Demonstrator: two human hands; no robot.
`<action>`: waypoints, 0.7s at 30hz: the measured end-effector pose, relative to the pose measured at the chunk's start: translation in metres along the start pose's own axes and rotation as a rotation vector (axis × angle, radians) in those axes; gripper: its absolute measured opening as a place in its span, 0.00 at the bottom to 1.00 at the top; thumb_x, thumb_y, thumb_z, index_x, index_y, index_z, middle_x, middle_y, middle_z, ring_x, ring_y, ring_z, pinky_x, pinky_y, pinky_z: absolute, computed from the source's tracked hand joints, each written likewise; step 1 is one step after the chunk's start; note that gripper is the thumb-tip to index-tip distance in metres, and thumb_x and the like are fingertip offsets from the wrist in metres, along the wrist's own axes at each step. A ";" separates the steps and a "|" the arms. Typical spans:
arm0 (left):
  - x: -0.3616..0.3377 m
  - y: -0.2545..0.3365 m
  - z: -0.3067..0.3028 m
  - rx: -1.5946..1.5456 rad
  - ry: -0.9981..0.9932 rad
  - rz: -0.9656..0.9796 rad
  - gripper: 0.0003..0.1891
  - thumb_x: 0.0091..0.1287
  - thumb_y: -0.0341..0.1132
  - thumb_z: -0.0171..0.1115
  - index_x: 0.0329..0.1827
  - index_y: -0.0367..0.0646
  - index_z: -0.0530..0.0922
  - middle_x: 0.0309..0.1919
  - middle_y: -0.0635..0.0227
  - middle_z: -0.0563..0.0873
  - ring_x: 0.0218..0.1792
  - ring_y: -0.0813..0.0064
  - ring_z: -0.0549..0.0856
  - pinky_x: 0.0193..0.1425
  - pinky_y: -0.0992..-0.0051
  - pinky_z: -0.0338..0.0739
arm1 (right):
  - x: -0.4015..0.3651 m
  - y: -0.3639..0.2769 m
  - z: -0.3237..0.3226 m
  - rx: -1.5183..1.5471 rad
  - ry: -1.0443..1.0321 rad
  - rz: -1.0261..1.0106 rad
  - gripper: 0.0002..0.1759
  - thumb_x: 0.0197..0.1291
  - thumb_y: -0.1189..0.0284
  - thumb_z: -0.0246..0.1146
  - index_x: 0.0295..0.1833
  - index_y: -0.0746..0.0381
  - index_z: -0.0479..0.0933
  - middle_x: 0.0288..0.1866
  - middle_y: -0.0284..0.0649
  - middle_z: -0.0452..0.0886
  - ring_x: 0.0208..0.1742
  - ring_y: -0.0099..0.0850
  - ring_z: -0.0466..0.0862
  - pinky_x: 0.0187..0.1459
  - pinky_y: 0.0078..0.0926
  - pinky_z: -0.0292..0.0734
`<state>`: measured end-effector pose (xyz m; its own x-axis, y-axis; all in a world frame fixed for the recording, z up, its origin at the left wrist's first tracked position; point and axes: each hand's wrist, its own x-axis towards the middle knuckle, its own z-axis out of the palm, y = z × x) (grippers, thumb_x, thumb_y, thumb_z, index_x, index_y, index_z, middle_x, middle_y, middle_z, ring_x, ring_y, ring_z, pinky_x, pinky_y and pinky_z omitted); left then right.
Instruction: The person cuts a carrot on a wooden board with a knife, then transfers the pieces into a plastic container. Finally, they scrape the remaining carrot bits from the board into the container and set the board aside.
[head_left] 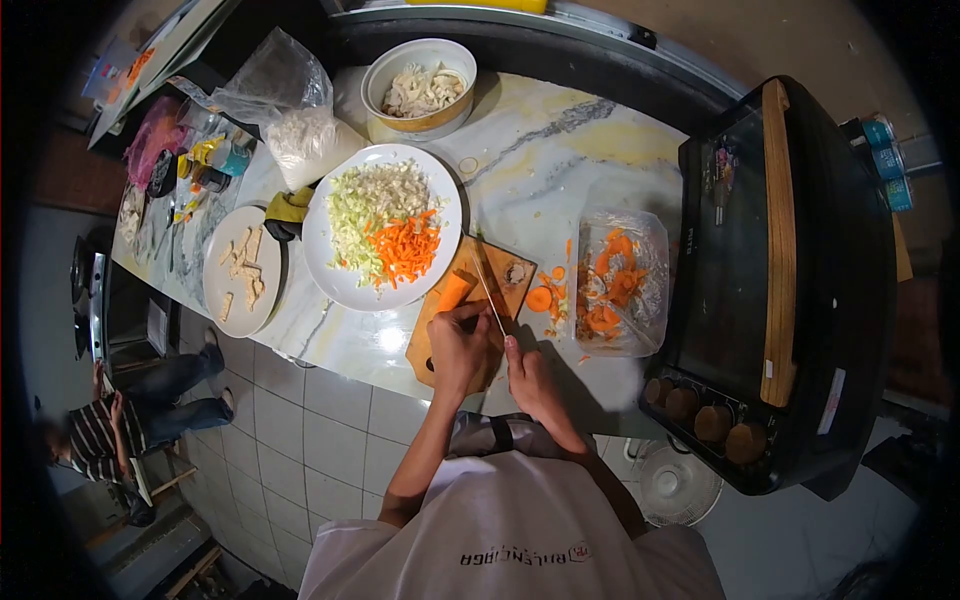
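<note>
Pale marble counter (pixel 560 150) fills the middle of the view, with grey floor tiles (pixel 300 440) below it and a black oven (pixel 780 270) standing at its right end. On a wooden cutting board (pixel 515 275) near the counter's front edge lies a chunk of carrot (pixel 455 292), just beyond the fingertips of the left hand (pixel 458 345), whose fingers are curled down and pressed on the near end of it. The right hand (pixel 530 380) is closed around the handle of a knife (pixel 488 285) – the blade points away from the body and lies across the board just right of the carrot, close beside the left knuckles. Both forearms reach forward from a white shirt, elbows bent, and the two hands are nearly touching. A few round carrot slices (pixel 541 298) lie at the board's right edge, next to a clear tub (pixel 655 250) holding orange scraps. Left of the board sits a big white plate (pixel 330 270) heaped with chopped pale vegetables and carrot shreds, and beyond that a smaller plate (pixel 215 290) with pale strips. A bowl (pixel 385 75) and a plastic bag (pixel 290 110) stand at the back. Down on the floor at the far left another person (pixel 100 435) sits – well apart from the counter.
</note>
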<state>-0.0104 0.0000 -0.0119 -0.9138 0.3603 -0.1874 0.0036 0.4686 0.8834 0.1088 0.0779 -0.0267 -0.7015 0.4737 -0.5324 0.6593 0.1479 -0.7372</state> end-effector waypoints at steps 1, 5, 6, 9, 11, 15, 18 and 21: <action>0.000 0.002 -0.001 0.006 -0.006 0.000 0.07 0.63 0.26 0.69 0.41 0.32 0.89 0.29 0.51 0.90 0.27 0.69 0.90 0.37 0.72 0.82 | 0.000 0.001 0.000 -0.006 -0.007 0.011 0.46 0.78 0.42 0.41 0.27 0.76 0.76 0.21 0.65 0.76 0.32 0.64 0.83 0.34 0.55 0.74; -0.002 0.006 -0.002 0.018 -0.006 0.022 0.07 0.64 0.25 0.68 0.42 0.32 0.89 0.28 0.52 0.90 0.27 0.71 0.90 0.36 0.73 0.81 | -0.001 -0.003 -0.002 -0.020 -0.003 0.007 0.47 0.78 0.42 0.40 0.26 0.76 0.76 0.21 0.65 0.77 0.32 0.64 0.83 0.34 0.56 0.75; -0.002 0.005 -0.002 0.018 0.001 0.032 0.07 0.64 0.25 0.68 0.42 0.32 0.89 0.27 0.53 0.90 0.26 0.71 0.90 0.36 0.74 0.81 | -0.001 -0.005 -0.002 -0.026 0.004 0.012 0.47 0.78 0.42 0.40 0.26 0.76 0.76 0.21 0.65 0.76 0.32 0.64 0.83 0.34 0.56 0.75; -0.002 0.009 -0.003 0.016 -0.018 0.020 0.07 0.64 0.25 0.68 0.42 0.31 0.88 0.28 0.53 0.90 0.27 0.70 0.90 0.36 0.74 0.81 | -0.001 -0.005 0.001 -0.043 0.017 0.019 0.47 0.78 0.42 0.39 0.26 0.76 0.76 0.21 0.66 0.76 0.31 0.64 0.82 0.34 0.57 0.75; -0.001 0.013 -0.005 0.029 -0.029 0.017 0.07 0.63 0.24 0.68 0.42 0.32 0.88 0.30 0.52 0.90 0.27 0.68 0.90 0.36 0.73 0.82 | 0.002 0.001 0.005 -0.058 0.013 0.014 0.47 0.79 0.43 0.40 0.25 0.76 0.76 0.20 0.66 0.75 0.30 0.64 0.82 0.33 0.57 0.75; -0.001 0.006 -0.003 0.072 -0.035 0.040 0.08 0.66 0.25 0.67 0.44 0.30 0.88 0.31 0.54 0.91 0.30 0.73 0.90 0.37 0.73 0.82 | -0.001 -0.006 0.007 -0.065 0.063 -0.054 0.44 0.80 0.47 0.42 0.25 0.76 0.76 0.20 0.67 0.73 0.29 0.65 0.80 0.32 0.58 0.73; -0.001 0.004 -0.002 0.056 -0.027 0.058 0.08 0.66 0.25 0.67 0.44 0.30 0.88 0.30 0.54 0.91 0.30 0.72 0.91 0.37 0.73 0.82 | -0.004 -0.015 0.003 -0.040 0.057 -0.023 0.43 0.80 0.48 0.43 0.25 0.76 0.76 0.20 0.67 0.73 0.29 0.66 0.80 0.32 0.59 0.73; 0.000 0.006 -0.002 0.030 -0.033 0.000 0.06 0.62 0.24 0.68 0.40 0.32 0.88 0.33 0.49 0.90 0.32 0.57 0.91 0.40 0.69 0.83 | -0.003 -0.016 0.003 -0.036 0.086 -0.027 0.43 0.80 0.48 0.42 0.25 0.76 0.76 0.20 0.67 0.73 0.30 0.66 0.80 0.33 0.59 0.73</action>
<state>-0.0115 0.0012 -0.0060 -0.8999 0.3864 -0.2021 0.0160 0.4925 0.8702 0.0991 0.0714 -0.0151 -0.6943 0.5416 -0.4739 0.6511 0.1923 -0.7342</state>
